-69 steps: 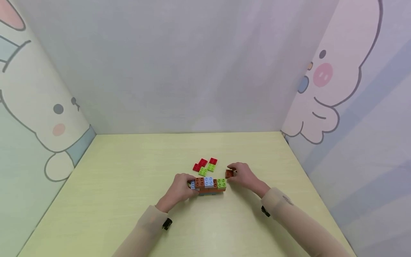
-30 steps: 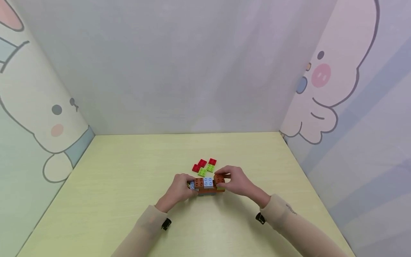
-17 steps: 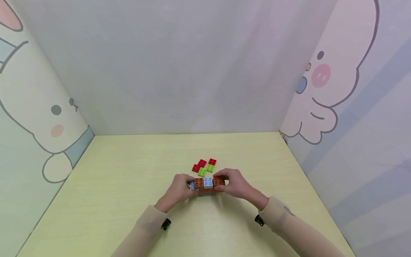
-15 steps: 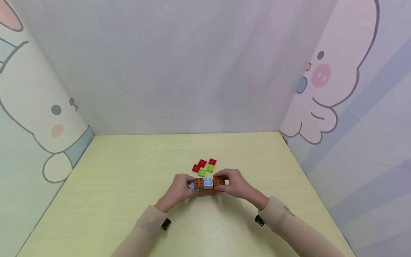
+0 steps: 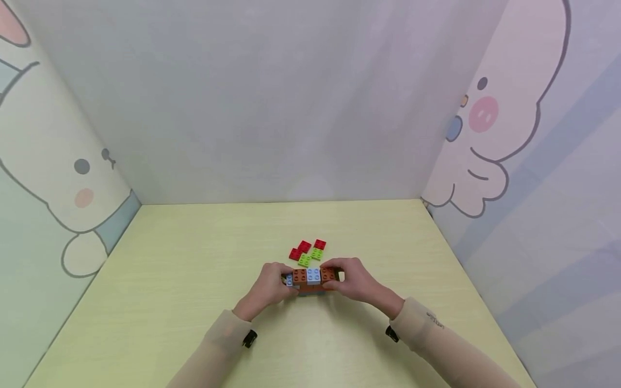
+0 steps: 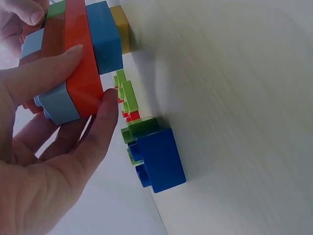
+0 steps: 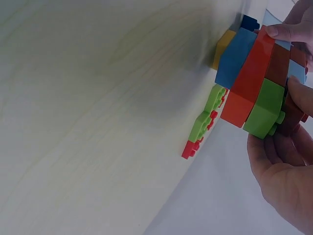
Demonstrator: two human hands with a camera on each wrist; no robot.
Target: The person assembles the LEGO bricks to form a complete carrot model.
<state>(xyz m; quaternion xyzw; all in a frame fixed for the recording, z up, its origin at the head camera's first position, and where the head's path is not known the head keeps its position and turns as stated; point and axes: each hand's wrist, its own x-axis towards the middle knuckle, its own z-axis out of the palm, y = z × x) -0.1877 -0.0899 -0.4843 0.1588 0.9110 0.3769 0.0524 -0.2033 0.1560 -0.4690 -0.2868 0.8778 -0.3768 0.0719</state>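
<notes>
A stacked toy brick build [image 5: 312, 289] stands on the table between the hands. A long red-orange brick [image 7: 251, 73] lies over a blue one [image 6: 104, 38], with a yellow brick [image 7: 223, 49] lowest. My left hand [image 5: 269, 283] grips the build's left end, thumb on one side and fingers on the other. At the right end, my right hand [image 5: 358, 280] pinches a brown 2x2 brick [image 5: 328, 274] on the top row, beside a light blue brick [image 5: 313, 276]. Under the brown one, a green brick [image 7: 265, 107] shows in the right wrist view.
Just beyond the build lie flat red bricks [image 5: 304, 246] and flat green bricks [image 5: 304, 260]. A dark blue brick [image 6: 160, 160] and a green brick [image 6: 143, 127] sit on the table by my left hand. A pale wall [image 5: 271, 134] closes the table's back.
My right hand has carried the brown brick left from the table onto the build's right end, over the green brick. In the last half second little moves; my left hand keeps its grip.
</notes>
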